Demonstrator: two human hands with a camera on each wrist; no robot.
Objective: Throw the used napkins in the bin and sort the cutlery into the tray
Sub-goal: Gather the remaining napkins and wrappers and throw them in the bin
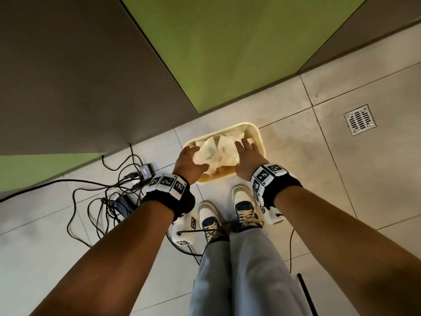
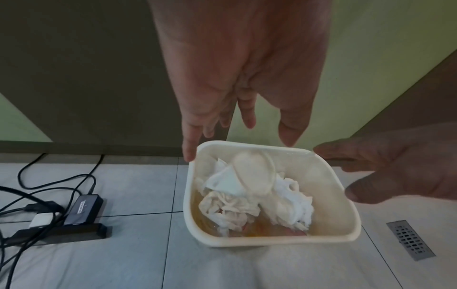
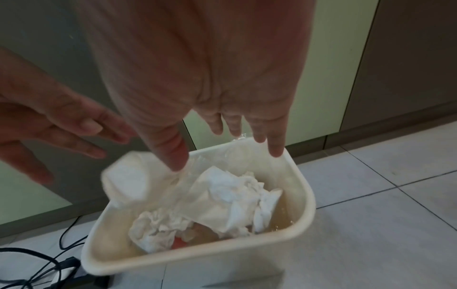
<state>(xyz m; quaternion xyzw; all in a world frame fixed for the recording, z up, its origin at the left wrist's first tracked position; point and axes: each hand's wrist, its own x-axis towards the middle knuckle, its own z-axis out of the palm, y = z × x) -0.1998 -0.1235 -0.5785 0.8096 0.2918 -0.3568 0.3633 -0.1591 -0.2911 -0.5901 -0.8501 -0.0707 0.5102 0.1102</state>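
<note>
A cream plastic bin [image 1: 259, 137] stands on the floor tiles in front of my feet. Crumpled white napkins [image 1: 218, 149] lie inside it. My left hand [image 1: 191, 156] hovers over the bin's left rim and my right hand [image 1: 247, 148] over its right rim, fingers spread, holding nothing. In the left wrist view the left hand [image 2: 245, 109] hangs above the bin [image 2: 272, 242] and its napkins [image 2: 247, 207]. In the right wrist view a blurred napkin [image 3: 128, 181] is in the air below the thumb of my right hand [image 3: 217, 123], over the bin [image 3: 197, 260]. No cutlery or tray is in view.
Tangled black cables and a power strip [image 1: 127, 190] lie on the floor left of the bin. A metal floor drain [image 1: 360, 119] sits to the right. Green and grey cabinet doors [image 1: 227, 53] rise behind the bin. My shoes [image 1: 211, 215] stand just before it.
</note>
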